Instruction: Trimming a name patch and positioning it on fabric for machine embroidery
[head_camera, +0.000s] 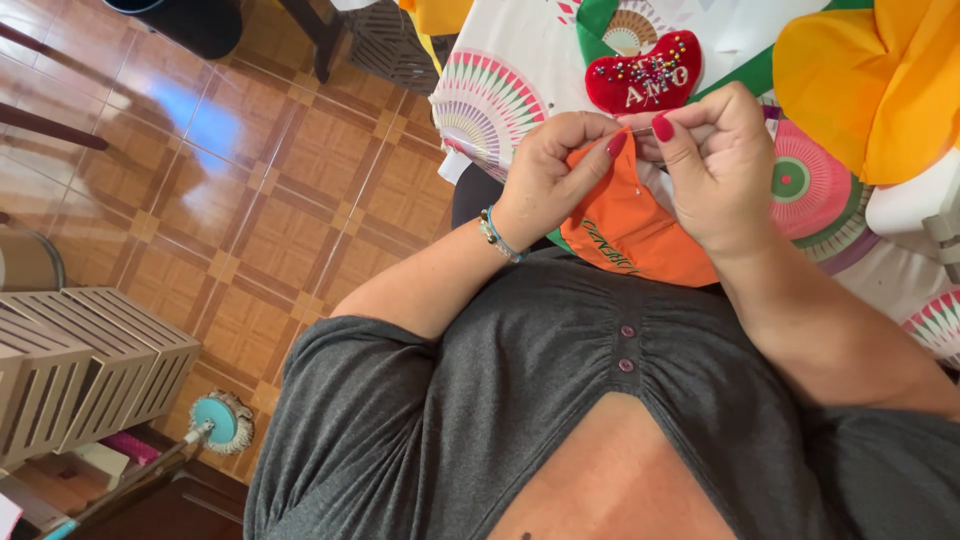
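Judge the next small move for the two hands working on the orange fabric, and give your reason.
Probably draw the thread through: the left hand and right hand both pinch the orange fabric at its top edge, where a thin pale strand shows.

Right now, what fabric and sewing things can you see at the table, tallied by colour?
Orange: 1, the orange fabric piece pinched by the left hand and right hand.
Red: 1, the heart-shaped pincushion on the tablecloth.
Yellow-orange: 1, the yellow fabric at the table's right.
Green: 1, a green fabric strip, partly hidden.
Total: 4
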